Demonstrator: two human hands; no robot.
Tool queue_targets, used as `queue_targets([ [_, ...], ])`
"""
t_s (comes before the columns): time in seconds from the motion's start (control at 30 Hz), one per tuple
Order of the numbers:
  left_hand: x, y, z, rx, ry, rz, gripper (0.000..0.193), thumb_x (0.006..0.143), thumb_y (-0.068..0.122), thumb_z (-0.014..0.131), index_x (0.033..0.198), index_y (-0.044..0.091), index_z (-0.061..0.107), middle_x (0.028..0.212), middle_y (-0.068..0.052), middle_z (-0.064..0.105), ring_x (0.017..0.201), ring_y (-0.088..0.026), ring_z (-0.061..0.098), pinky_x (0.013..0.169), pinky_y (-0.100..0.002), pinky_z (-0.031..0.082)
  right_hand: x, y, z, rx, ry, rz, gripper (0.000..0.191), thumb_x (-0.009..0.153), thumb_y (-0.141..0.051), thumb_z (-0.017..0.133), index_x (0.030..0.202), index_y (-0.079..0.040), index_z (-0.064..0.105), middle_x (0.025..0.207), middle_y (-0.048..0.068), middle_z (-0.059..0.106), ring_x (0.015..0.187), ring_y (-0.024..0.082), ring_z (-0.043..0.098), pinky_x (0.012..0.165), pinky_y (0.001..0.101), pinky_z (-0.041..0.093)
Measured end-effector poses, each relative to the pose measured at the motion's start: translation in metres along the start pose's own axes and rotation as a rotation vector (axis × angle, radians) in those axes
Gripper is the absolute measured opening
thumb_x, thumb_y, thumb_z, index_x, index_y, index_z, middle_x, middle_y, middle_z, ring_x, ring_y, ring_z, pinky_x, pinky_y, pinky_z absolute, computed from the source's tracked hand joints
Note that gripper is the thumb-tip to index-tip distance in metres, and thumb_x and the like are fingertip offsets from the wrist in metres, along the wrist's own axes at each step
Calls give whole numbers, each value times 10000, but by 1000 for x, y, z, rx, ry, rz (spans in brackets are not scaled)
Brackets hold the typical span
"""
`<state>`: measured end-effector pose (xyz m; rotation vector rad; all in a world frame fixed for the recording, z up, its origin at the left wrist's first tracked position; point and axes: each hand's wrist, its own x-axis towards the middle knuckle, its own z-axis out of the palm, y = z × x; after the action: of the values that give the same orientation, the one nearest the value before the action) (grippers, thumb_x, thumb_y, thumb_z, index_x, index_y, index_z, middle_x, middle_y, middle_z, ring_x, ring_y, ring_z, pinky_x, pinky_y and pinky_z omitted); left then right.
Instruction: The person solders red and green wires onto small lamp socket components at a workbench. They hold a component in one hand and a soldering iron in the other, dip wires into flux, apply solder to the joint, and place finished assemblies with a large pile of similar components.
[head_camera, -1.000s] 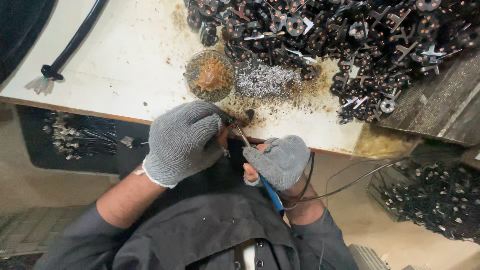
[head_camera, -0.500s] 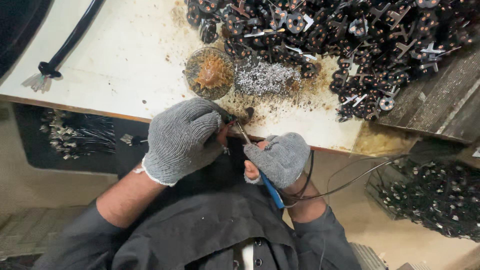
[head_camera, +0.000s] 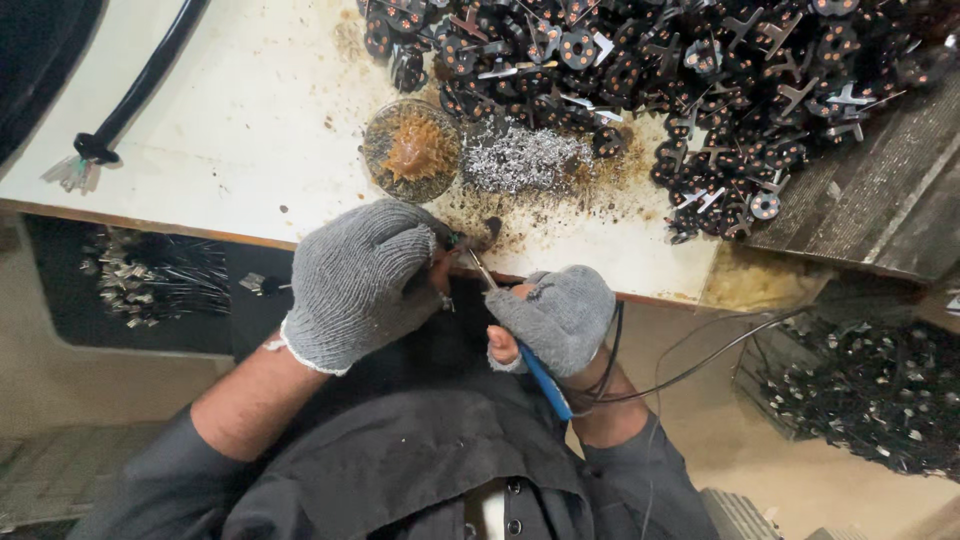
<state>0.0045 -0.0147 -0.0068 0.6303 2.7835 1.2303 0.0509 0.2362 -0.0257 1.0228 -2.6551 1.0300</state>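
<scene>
A soldering iron (head_camera: 530, 350) with a blue handle sits in the right hand (head_camera: 555, 318), its thin metal tip slanting up toward the left hand (head_camera: 360, 280) at the near edge of the counter (head_camera: 250, 130). The right hand's fingers, in a grey fingerless knit glove, are wrapped tightly around the handle, and two dark cords trail off from the wrist to the right. The left hand, also in a grey glove, has its fingers pinched on one small dark part (head_camera: 480, 232) held just where the iron's tip meets it; what the part is cannot be made out. Just beyond the two hands stands one round wire-mesh dish (head_camera: 410, 150) with an orange-brown lump inside, and beside it one heap of silvery shavings (head_camera: 525, 158). A large pile of black round components (head_camera: 700, 80), too many to count, covers the far right of the counter. One black cable (head_camera: 130, 95) lies at the far left.
</scene>
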Motion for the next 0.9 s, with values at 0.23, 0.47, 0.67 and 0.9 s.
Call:
queue_targets([
  [0.23, 0, 1, -1, -10, 31, 7, 187, 788, 167, 810, 864, 111, 648, 923, -81, 669, 805, -316, 669, 668, -416, 530, 8, -5, -4, 67, 88, 111, 235, 895, -313, 701, 970, -99, 763, 761, 38, 619, 699, 275, 636, 652, 424, 473],
  [0.47, 1, 0, -1, -14, 11, 9, 191, 781, 168, 810, 825, 113, 632, 911, -82, 666, 802, -318, 668, 661, -422, 527, 12, -6, -10, 85, -21, 103, 216, 905, -296, 725, 997, -103, 758, 792, 35, 637, 738, 275, 655, 670, 430, 467],
  [0.67, 2, 0, -2, -15, -3, -2, 196, 771, 176, 814, 830, 106, 641, 909, -85, 664, 797, -319, 665, 656, -423, 525, 14, -7, -11, 56, -51, 117, 222, 847, -280, 723, 965, -98, 769, 728, 30, 616, 672, 281, 618, 628, 445, 439],
  [0.9, 2, 1, -1, -15, 5, -15, 187, 766, 164, 809, 833, 116, 641, 920, -76, 670, 811, -308, 672, 668, -416, 530, 10, -3, -8, 71, -33, 99, 203, 870, -294, 713, 962, -119, 759, 777, 40, 640, 705, 277, 639, 647, 439, 452],
])
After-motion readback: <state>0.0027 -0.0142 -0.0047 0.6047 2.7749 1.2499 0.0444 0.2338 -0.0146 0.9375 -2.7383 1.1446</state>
